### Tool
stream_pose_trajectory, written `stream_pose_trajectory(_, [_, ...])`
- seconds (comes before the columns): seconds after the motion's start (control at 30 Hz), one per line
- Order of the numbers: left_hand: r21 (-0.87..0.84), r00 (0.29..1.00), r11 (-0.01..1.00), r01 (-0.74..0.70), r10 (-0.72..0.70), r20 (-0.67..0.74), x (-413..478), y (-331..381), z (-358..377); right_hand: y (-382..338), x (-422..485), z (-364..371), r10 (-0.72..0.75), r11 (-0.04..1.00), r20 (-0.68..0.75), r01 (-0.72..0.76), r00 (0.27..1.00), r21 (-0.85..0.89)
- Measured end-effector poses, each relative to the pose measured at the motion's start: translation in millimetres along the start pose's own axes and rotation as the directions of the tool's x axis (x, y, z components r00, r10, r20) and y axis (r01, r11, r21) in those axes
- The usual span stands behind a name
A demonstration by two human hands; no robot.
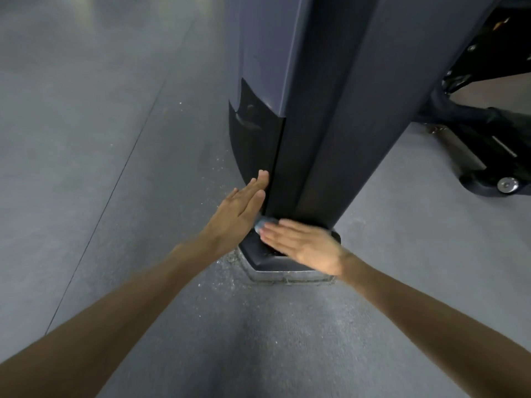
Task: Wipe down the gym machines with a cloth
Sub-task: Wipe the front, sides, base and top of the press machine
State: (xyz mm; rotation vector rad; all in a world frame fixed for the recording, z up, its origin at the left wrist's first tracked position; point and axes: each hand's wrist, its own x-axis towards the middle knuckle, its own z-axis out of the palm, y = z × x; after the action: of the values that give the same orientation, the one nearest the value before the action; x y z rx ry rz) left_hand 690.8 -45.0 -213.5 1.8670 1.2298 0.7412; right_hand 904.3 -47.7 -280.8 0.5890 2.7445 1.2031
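A tall dark grey gym machine column [310, 116] rises from a black foot [275, 261] on the floor. My left hand [241, 205] lies flat with straight fingers against the column's lower black side panel [253, 133]. My right hand [301, 242], blurred, presses flat with straight fingers on a small grey-blue cloth [262, 224] at the bottom of the column, just above the foot. Only a small edge of the cloth shows past my fingertips.
Grey rubber floor [100, 168] spreads to the left and toward me, with dust specks around the foot. A black machine frame [474, 133] with a bolted foot [508, 184] lies on the floor at the right.
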Motion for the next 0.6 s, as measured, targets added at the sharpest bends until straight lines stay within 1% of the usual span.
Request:
stream_pose_trajectory(0.03, [-0.024,1.000,1.000,0.009,-0.009,-0.008,-1,1,0,18,-3,-12,0.069,0.997,-0.123,-0.064,0.990,0.044])
stream_pose_trajectory(0.07, [-0.047,1.000,0.999,0.017,-0.018,-0.017,-2,3,0,39,-4,-30,0.156,0.987,-0.226,-0.141,0.962,0.079])
stream_pose_trajectory(0.1, [-0.067,0.999,0.997,0.024,-0.026,-0.026,-2,4,1,58,-7,-45,0.221,0.975,-0.299,-0.204,0.928,0.087])
stream_pose_trajectory(0.13, [-0.080,0.999,0.996,0.028,-0.030,-0.031,-2,5,2,74,-11,-56,0.278,0.961,-0.348,-0.257,0.895,0.106])
stream_pose_trajectory(0.2, [-0.081,0.999,0.996,0.030,-0.033,-0.037,-3,5,4,90,-19,-60,0.350,0.935,-0.400,-0.290,0.847,0.205])
stream_pose_trajectory(0.23, [-0.069,0.998,0.997,0.036,-0.039,-0.043,-4,4,6,88,-23,-55,0.355,0.928,-0.388,-0.271,0.851,0.255])
stream_pose_trajectory(0.27, [-0.059,0.998,0.997,0.044,-0.047,-0.048,-5,5,9,79,-27,-47,0.324,0.932,-0.347,-0.233,0.880,0.278])
stream_pose_trajectory(0.3, [-0.056,0.997,0.997,0.049,-0.052,-0.048,-6,6,12,66,-34,-33,0.253,0.941,-0.269,-0.171,0.929,0.293])
stream_pose_trajectory(0.33, [-0.059,0.998,0.997,0.050,-0.052,-0.042,-8,7,15,50,-42,-17,0.158,0.943,-0.158,-0.102,0.975,0.316])
stream_pose_trajectory(0.37, [-0.061,0.998,0.997,0.045,-0.047,-0.035,-9,8,17,34,-50,-5,0.075,0.934,-0.039,-0.057,0.996,0.352])
stream_pose_trajectory(0.4, [-0.054,0.999,0.998,0.035,-0.037,-0.031,-10,8,19,20,-58,6,0.040,0.921,0.050,-0.056,0.998,0.385])
stream_pose_trajectory(0.47, [0.011,1.000,1.000,0.004,-0.004,-0.030,-11,6,22,2,-69,14,0.077,0.885,0.155,-0.139,0.985,0.445])
stream_pose_trajectory(0.5, [0.065,0.999,0.998,-0.019,0.021,-0.028,-14,4,23,-5,-71,15,0.125,0.859,0.167,-0.191,0.978,0.474])
stream_pose_trajectory(0.57, [0.166,0.995,0.982,-0.094,0.095,0.001,-21,-1,28,-19,-75,11,0.280,0.788,0.145,-0.314,0.949,0.529])
stream_pose_trajectory(0.6, [0.199,0.991,0.971,-0.131,0.128,0.028,-24,-3,31,-25,-76,7,0.386,0.719,0.122,-0.381,0.914,0.580])
